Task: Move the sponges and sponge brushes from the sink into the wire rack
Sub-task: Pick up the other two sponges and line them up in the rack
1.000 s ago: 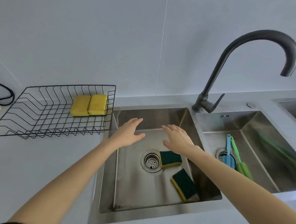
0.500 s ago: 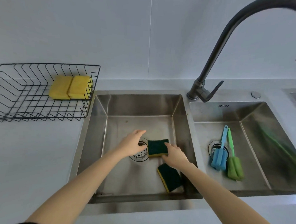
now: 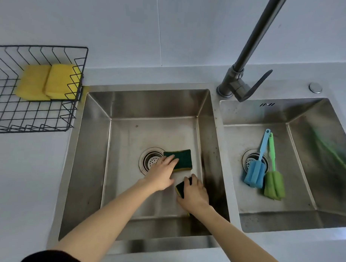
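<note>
Centre frame, left basin: left hand flat on far sponge, fingers spread, no grasp yet; right hand curled over near sponge, grip unconfirmed; one sponge each, likely for single trip to wire rack, upper left

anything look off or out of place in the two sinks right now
Nothing spilled or broken. The blue sponge brush and green sponge brush lie over the right basin's drain, and dark grime streaks the left basin's right wall.

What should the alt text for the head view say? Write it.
Both hands reach into the left sink basin: the left hand lies on one green sponge, the right hand covers another. Two yellow sponges sit in the wire rack.
</note>
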